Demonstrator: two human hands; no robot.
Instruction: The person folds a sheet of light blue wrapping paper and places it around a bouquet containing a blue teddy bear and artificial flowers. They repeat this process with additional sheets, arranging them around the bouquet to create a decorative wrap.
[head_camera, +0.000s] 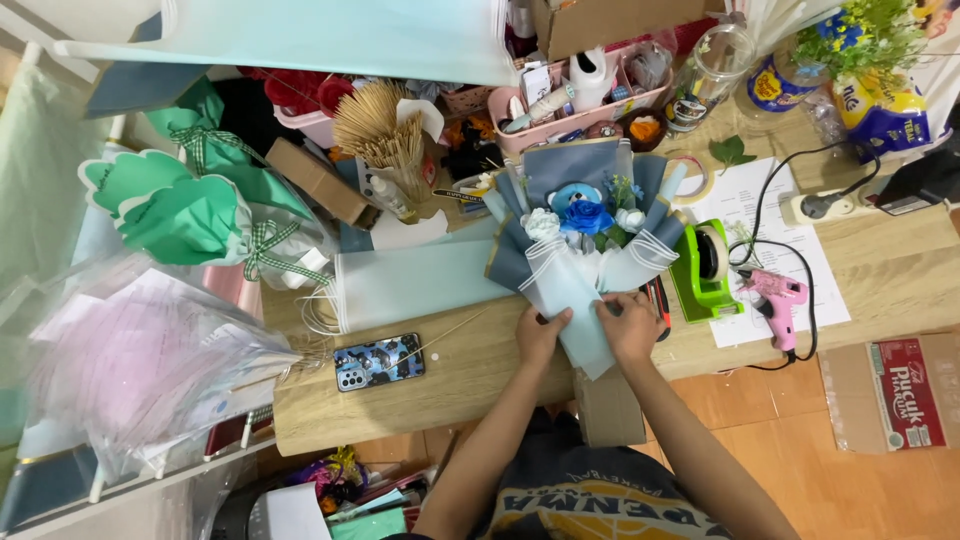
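A small bouquet (585, 222) lies on the wooden table (460, 375), with a blue rose, white flowers and a blue plush toy inside dark blue and pale blue wrapping paper. Its pale blue wrapped stem (578, 310) points toward me. My left hand (540, 335) presses the left side of the stem wrap. My right hand (630, 325) grips the right side of the same wrap. Both hands close the paper around the stem.
A green tape dispenser (703, 268) and a pink glue gun (778, 298) lie right of the bouquet on a white sheet. A phone (380, 362) rests to the left. Pale paper sheets (410, 283), green wrapped bouquets (190, 210), skewers (375, 125) and a pink organiser (570, 105) crowd the back.
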